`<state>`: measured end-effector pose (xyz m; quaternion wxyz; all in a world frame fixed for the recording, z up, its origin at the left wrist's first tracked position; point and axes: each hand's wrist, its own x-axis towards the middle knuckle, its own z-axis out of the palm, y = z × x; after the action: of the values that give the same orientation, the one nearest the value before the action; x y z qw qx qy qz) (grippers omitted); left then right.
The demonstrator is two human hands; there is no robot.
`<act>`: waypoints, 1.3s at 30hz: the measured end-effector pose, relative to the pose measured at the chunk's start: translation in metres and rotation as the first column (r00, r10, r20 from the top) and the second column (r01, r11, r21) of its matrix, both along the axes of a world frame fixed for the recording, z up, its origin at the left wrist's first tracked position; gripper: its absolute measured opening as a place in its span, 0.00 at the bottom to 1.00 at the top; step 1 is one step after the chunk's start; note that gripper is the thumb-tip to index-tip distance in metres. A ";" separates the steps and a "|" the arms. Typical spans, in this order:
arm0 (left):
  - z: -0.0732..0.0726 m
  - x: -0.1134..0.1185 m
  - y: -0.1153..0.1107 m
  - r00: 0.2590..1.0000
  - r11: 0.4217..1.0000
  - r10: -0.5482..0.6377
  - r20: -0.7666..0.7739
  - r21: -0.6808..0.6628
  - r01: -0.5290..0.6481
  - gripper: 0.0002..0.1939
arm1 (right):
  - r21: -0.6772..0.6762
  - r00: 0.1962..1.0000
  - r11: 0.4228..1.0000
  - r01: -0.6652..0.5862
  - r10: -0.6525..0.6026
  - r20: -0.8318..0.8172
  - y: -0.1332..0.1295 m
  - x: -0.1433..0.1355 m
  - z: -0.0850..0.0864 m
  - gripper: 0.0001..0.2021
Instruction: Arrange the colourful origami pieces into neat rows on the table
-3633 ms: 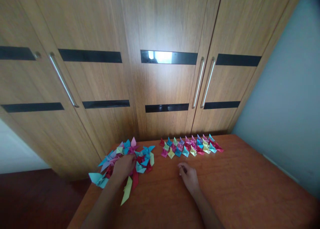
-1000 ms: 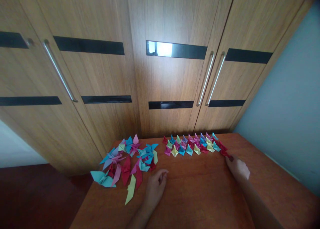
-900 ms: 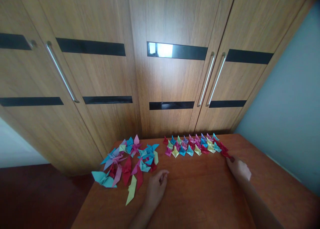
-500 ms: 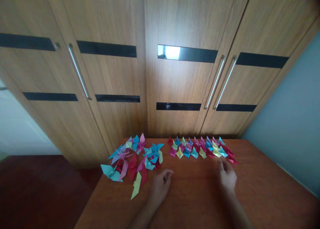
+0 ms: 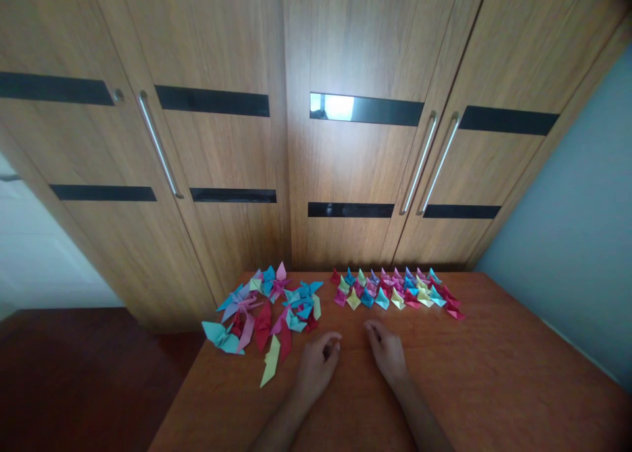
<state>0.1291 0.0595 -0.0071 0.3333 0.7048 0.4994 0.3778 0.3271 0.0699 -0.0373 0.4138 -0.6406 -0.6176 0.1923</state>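
My left hand (image 5: 320, 363) rests on the wooden table (image 5: 355, 399), fingers curled together with nothing visible in them, just right of a loose pile of folded paper cranes (image 5: 263, 325). A yellow folded piece (image 5: 270, 363) lies nearest to it, at the pile's front. My right hand (image 5: 388, 352) is at the middle of the table, its fingers closed and seemingly holding nothing. Beyond it, several small folded paper pieces (image 5: 382, 299) in red, blue, yellow, pink and green stand in rows near the back edge. Neither hand touches the paper.
A wooden wardrobe (image 5: 345, 162) with black strips and metal handles (image 5: 419, 162) rises behind the table's back edge. On the right is a blue-grey wall (image 5: 582, 241). A white surface (image 5: 39, 248) and dark red floor (image 5: 99, 373) show at the left.
My right hand has moved left, away from the right end of the rows, toward my left hand. My left hand has stayed nearly in place. The view has shifted slightly.
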 end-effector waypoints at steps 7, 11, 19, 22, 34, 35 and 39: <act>0.025 -0.047 0.000 0.955 0.980 0.112 -0.275 0.191 -0.060 0.14 | -0.004 0.999 1.000 -0.020 0.020 0.030 0.000 0.000 -0.001 0.19; 0.050 -0.106 0.005 0.768 0.923 0.378 -0.518 0.276 -0.268 0.15 | -0.002 0.999 1.000 -0.031 0.031 0.031 -0.001 0.000 0.001 0.18; 0.056 -0.153 -0.001 0.452 0.918 0.332 -0.828 0.175 -0.356 0.21 | -0.056 0.992 0.998 -0.027 0.034 0.125 -0.002 0.000 0.001 0.15; 0.051 -0.153 0.002 0.417 0.925 0.297 -0.859 0.151 -0.348 0.23 | -0.078 0.987 0.996 -0.029 0.041 0.153 -0.003 -0.001 0.002 0.15; 0.037 -0.158 0.015 0.410 0.946 0.268 -0.872 0.157 -0.284 0.19 | -0.081 0.982 0.996 -0.038 0.052 0.180 -0.004 -0.002 0.004 0.14; 0.037 -0.158 0.015 0.410 0.948 0.263 -0.873 0.155 -0.278 0.18 | -0.088 0.982 0.995 -0.035 0.051 0.182 -0.003 -0.002 0.004 0.14; 0.036 -0.157 0.016 0.426 0.946 0.280 -0.860 0.171 -0.276 0.14 | -0.123 0.982 0.992 -0.028 0.050 0.184 -0.003 -0.002 0.005 0.14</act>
<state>-0.0275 0.0756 0.0289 -0.0369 0.7063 0.7068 0.0155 0.3247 0.0672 -0.0327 0.3109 -0.6673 -0.6535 0.1760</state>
